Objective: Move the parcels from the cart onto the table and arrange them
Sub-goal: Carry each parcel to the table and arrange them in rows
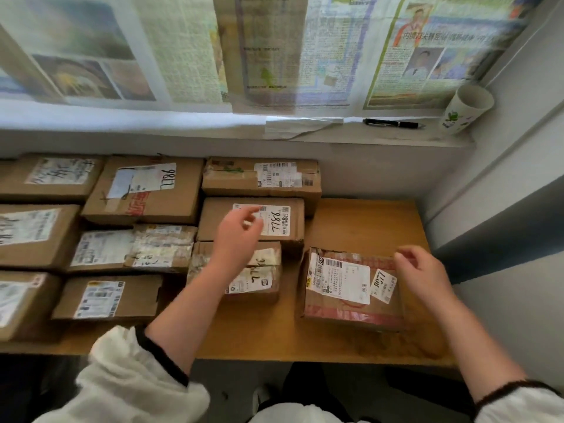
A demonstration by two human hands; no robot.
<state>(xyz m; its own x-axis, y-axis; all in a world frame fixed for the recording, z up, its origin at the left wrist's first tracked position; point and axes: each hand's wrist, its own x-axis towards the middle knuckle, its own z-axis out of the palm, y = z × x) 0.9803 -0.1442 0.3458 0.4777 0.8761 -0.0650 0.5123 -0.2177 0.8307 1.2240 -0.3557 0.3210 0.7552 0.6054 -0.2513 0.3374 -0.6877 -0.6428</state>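
Several brown cardboard parcels with white labels lie in rows on the wooden table (360, 221). The nearest parcel on the right (341, 300) has red tape and sits apart from the rows. My right hand (422, 274) hovers over its far right corner, fingers loosely curled, holding nothing. My left hand (238, 236) hangs above the parcel marked 7786 (293, 221) and the small parcel (262, 279) in front of it, fingers apart and empty. The cart is out of view.
A windowsill behind the table holds a black pen (390, 123), a white paper cup (467, 109) and a folded paper (296, 126). Newspaper sheets cover the window. A grey wall bounds the table on the right. Bare wood shows at the back right and along the front edge.
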